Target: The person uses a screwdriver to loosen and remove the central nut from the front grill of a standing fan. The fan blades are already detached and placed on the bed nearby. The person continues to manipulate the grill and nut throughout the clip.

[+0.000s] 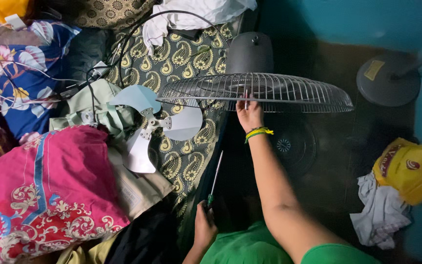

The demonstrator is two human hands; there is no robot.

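Right hand (250,115) grips fan grille (289,93), left hand (204,226) screwdriver (215,178)

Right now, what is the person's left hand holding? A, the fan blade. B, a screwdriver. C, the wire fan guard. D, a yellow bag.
B: the left hand grips a screwdriver by its green handle, shaft pointing up toward the fan blade, while the right hand holds the wire guard.

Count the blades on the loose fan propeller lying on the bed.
3 on the fan propeller: one points up-left, one right, one down toward the pink pillow. None looks hidden.
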